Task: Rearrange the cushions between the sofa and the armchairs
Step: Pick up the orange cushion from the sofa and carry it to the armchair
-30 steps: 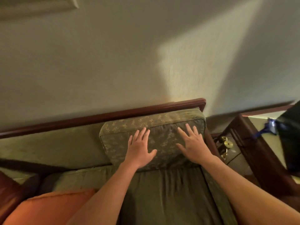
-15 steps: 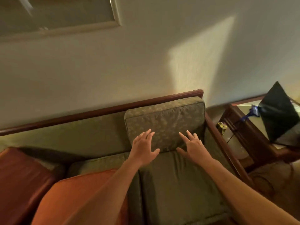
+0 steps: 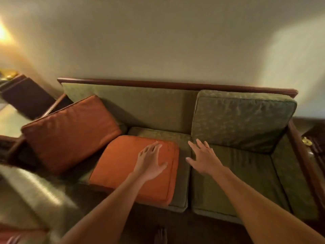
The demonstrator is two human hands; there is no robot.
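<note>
A green patterned back cushion (image 3: 241, 118) stands upright against the right half of the sofa's backrest (image 3: 140, 103). An orange cushion (image 3: 126, 166) lies flat on the left seat. A darker orange cushion (image 3: 70, 132) leans tilted at the sofa's left end. My left hand (image 3: 149, 162) hovers open over the flat orange cushion's right part. My right hand (image 3: 204, 159) is open, fingers spread, above the seam between the two green seat cushions. Neither hand holds anything.
The sofa has a dark wooden frame (image 3: 175, 84) against a plain wall. A dark wooden side table (image 3: 314, 138) with a brass piece stands at the right. Another dark piece of furniture (image 3: 26, 97) and a lit lamp glow sit at the far left.
Both hands have come off the green back cushion and drawn back and leftward. The view has pulled back and swung left, showing the whole sofa and both orange cushions.
</note>
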